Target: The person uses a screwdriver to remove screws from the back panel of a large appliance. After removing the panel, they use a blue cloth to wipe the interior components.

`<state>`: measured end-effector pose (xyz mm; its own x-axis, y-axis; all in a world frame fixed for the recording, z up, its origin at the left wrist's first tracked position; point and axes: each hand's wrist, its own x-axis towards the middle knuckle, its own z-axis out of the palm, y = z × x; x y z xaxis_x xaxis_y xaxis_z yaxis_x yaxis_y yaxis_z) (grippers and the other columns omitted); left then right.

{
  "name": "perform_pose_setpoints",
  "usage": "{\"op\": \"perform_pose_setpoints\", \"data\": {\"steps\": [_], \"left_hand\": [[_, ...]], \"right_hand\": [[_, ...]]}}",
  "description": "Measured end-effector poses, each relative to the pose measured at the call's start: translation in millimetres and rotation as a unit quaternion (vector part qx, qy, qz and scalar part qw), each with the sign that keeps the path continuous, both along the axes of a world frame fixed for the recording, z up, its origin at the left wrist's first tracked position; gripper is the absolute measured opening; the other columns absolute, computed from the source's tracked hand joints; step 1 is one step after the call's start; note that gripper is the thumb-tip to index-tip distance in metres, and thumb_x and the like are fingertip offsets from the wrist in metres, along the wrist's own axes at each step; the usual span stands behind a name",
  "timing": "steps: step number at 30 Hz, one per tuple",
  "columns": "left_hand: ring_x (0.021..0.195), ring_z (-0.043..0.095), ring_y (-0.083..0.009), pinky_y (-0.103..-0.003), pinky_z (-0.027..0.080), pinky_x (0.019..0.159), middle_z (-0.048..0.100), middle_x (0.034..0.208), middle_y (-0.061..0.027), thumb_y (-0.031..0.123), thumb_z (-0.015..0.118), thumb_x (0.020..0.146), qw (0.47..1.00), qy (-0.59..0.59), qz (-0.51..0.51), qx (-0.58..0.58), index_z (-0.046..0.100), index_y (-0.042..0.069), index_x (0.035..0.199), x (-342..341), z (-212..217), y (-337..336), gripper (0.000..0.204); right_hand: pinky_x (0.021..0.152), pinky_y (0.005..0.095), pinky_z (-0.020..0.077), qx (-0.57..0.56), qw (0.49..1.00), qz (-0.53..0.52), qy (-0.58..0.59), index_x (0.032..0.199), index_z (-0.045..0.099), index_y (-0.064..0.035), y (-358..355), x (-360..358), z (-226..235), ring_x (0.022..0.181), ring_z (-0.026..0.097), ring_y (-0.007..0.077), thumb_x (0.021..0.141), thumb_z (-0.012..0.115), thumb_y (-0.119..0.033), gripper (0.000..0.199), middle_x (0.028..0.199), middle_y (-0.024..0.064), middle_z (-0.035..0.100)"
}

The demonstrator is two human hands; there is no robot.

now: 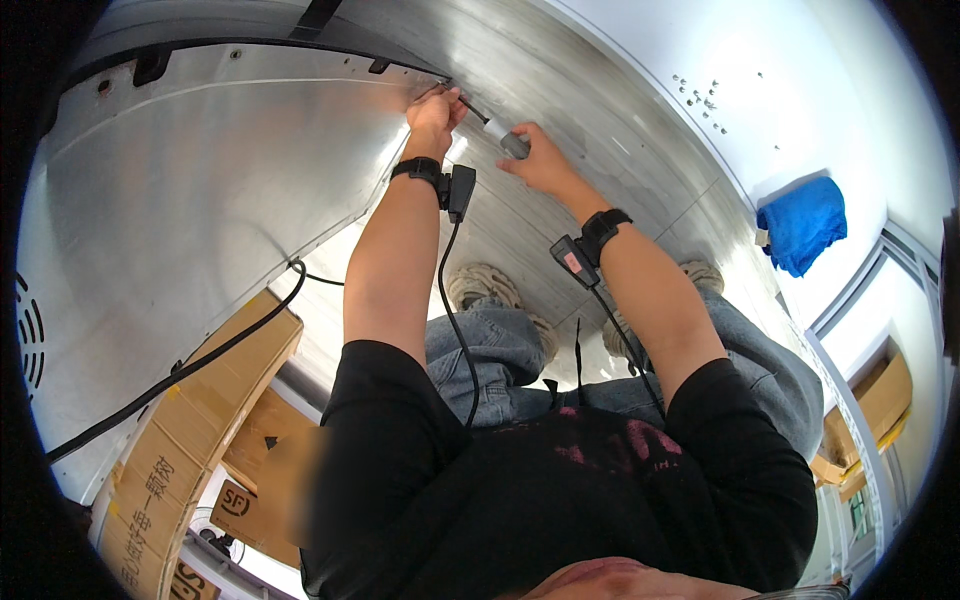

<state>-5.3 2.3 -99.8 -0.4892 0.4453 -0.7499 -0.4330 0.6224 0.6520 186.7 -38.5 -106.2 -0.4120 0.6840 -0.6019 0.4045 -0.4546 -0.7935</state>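
A large silvery metal appliance casing [230,170] fills the left side, its far right corner beside my left hand [432,115]. That hand is closed at the corner, fingers pressed together around the tip of a screwdriver's dark shaft. Whatever lies between its fingertips is too small to make out. My right hand [542,165] grips the rear end of the screwdriver's thick grey handle [507,138] between thumb and fingers. The screwdriver points up and left, toward the casing's corner. Both wrists wear black straps with small cabled boxes.
Several small screws [705,100] lie scattered on a white surface at the right, with a blue cloth [803,225] nearer. A black cable [180,375] runs along the casing. Cardboard boxes [215,410] stand at lower left; another box [880,405] is at far right. My feet are on the grey floor.
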Motion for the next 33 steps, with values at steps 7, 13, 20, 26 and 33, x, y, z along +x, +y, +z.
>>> {"op": "perform_pose_setpoints", "data": {"steps": [7,13,20,26,33], "left_hand": [[0.078,0.064,-0.0188,-0.03,0.055,0.068,0.063,0.099,-0.0093,-0.002,0.055,0.088,1.0,-0.017,-0.001,0.016,0.051,-0.001,0.114,0,-2,-1,0.027],[0.089,0.064,-0.0235,-0.033,0.054,0.075,0.062,0.102,-0.0078,0.006,0.047,0.092,0.997,-0.064,-0.004,0.04,0.051,0.001,0.111,-4,2,-3,0.021],[0.086,0.064,-0.0237,-0.034,0.053,0.074,0.061,0.094,-0.0063,0.018,0.048,0.095,0.996,-0.072,0.008,0.044,0.053,0.008,0.101,2,8,-1,0.013],[0.076,0.064,-0.0212,-0.033,0.052,0.063,0.061,0.087,-0.0042,0.021,0.05,0.095,0.998,-0.047,0.039,0.005,0.056,0.01,0.097,1,2,3,0.013],[0.07,0.061,-0.0191,-0.034,0.05,0.061,0.061,0.082,-0.0041,0.019,0.049,0.093,0.998,-0.024,0.049,0.002,0.058,0.009,0.092,4,1,4,0.013]], "right_hand": [[0.089,0.0411,0.045,0.111,0.991,0.011,-0.076,0.114,0.059,-0.0023,-5,1,-20,0.105,0.056,0.0337,0.069,0.073,-0.015,0.049,0.111,0.0208,0.056],[0.088,0.0404,0.0456,0.116,0.987,0.04,-0.101,0.116,0.053,-0.0047,3,-2,5,0.104,0.056,0.034,0.072,0.072,-0.014,0.049,0.11,0.0193,0.056],[0.083,0.0408,0.0467,0.079,0.994,0.014,-0.068,0.116,0.05,-0.0067,-2,2,4,0.099,0.06,0.0339,0.073,0.073,-0.015,0.049,0.108,0.0178,0.062],[0.082,0.0412,0.0465,0.07,0.996,0.018,-0.051,0.117,0.049,-0.0072,-4,1,1,0.099,0.06,0.0347,0.073,0.073,-0.015,0.051,0.107,0.0192,0.061],[0.082,0.0415,0.0465,0.076,0.996,0.009,-0.052,0.118,0.048,-0.0066,-7,1,5,0.097,0.06,0.0356,0.074,0.072,-0.014,0.05,0.107,0.0199,0.061]]}}
